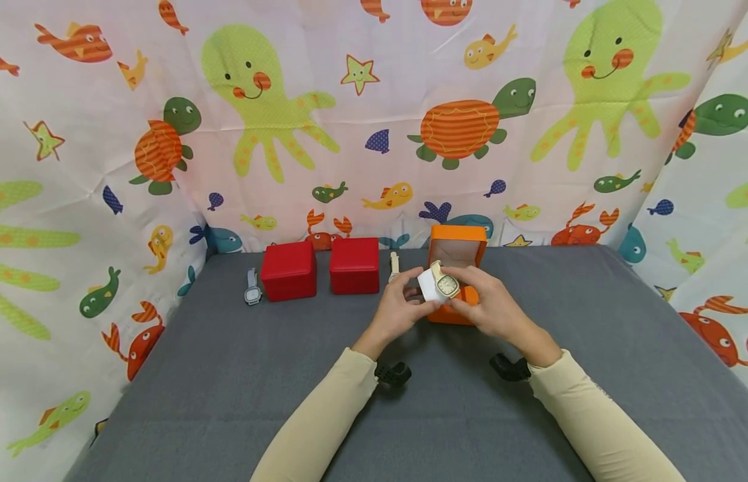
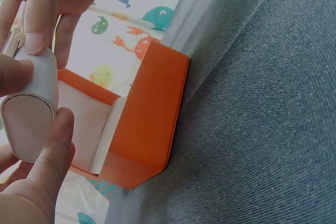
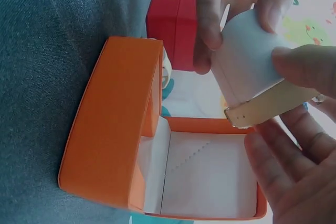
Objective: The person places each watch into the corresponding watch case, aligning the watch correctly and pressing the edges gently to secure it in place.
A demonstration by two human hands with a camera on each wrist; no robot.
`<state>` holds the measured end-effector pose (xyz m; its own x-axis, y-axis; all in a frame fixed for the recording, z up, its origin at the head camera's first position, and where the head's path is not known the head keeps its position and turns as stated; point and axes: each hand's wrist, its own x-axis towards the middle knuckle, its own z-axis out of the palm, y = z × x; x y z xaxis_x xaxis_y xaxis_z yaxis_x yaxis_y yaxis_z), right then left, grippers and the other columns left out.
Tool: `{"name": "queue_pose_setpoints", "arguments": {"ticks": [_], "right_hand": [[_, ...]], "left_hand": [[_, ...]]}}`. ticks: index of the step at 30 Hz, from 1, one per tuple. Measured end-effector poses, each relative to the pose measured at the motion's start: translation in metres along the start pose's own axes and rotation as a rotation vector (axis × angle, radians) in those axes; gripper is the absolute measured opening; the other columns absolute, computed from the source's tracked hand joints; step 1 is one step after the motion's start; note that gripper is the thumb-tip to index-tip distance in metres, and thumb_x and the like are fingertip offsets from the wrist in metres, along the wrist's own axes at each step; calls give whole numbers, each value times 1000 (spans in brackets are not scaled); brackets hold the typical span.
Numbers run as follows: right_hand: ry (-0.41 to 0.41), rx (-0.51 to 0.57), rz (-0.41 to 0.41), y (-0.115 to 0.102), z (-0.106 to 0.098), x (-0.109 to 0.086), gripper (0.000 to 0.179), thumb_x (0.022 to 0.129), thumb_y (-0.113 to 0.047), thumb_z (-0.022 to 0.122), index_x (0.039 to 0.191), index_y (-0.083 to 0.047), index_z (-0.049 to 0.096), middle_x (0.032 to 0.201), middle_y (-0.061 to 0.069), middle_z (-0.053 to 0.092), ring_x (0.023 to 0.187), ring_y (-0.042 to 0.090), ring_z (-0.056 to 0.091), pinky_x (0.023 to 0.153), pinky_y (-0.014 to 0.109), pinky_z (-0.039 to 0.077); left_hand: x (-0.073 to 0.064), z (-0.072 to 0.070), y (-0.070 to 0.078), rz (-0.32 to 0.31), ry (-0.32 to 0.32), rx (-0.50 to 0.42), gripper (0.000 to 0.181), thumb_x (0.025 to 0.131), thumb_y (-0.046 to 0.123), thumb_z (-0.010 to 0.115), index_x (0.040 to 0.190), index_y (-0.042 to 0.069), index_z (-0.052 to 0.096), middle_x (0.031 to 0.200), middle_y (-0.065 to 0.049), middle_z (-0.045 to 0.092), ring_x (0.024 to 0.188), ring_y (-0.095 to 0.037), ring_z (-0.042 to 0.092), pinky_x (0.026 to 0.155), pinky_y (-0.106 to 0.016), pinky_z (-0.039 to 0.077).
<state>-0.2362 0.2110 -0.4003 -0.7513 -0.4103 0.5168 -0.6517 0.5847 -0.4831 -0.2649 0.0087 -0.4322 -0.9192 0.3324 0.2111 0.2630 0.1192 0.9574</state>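
My left hand (image 1: 399,304) pinches a white watch cushion (image 1: 430,288) by its side and end. Against the cushion lies a wristwatch (image 1: 448,286) with a gold-toned case and a cream strap (image 3: 273,106), part of which stands loose along the cushion. My right hand (image 1: 495,302) grips the watch, its thumb pressing on the cushion in the right wrist view. Just behind and below both hands stands an orange watch box (image 1: 458,232) with its lid raised. Its pale lining (image 3: 210,171) shows in the right wrist view; the hands hide part of the box in the head view.
Two closed red boxes (image 1: 288,270) (image 1: 354,266) stand to the left at the back of the grey cloth. A silver-grey watch (image 1: 252,289) lies left of them. Another cream-strapped watch (image 1: 394,263) lies between the nearer red box and the orange one. A printed curtain (image 1: 374,120) hangs behind.
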Motion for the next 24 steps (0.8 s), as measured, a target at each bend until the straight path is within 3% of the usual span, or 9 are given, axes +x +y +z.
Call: {"name": "queue_pose_setpoints", "arguments": {"ticks": [11,19,24], "right_hand": [[62,-42,-109,3,1,1,60,80,-5,76,135,-4,53,125,9,60,100,20,57,83,42,52],[91,-56,-132,6,4,2,58,80,-4,75,133,2,52,123,13,60,91,18,58,76,40,54],[114,-97,-140,6,5,2,58,80,-3,76,132,3,51,112,12,62,83,15,57,70,35,54]], "left_hand": [[1,-2,1,-15,-9,-20,75,78,9,79,143,6,41,138,-7,42,110,-26,57,86,-32,53],[0,-1,3,-12,22,18,74,79,15,78,142,3,41,135,-8,44,109,-26,58,83,-32,54],[2,1,3,-30,37,20,72,78,19,79,140,4,44,134,-8,46,107,-25,61,79,-32,55]]}}
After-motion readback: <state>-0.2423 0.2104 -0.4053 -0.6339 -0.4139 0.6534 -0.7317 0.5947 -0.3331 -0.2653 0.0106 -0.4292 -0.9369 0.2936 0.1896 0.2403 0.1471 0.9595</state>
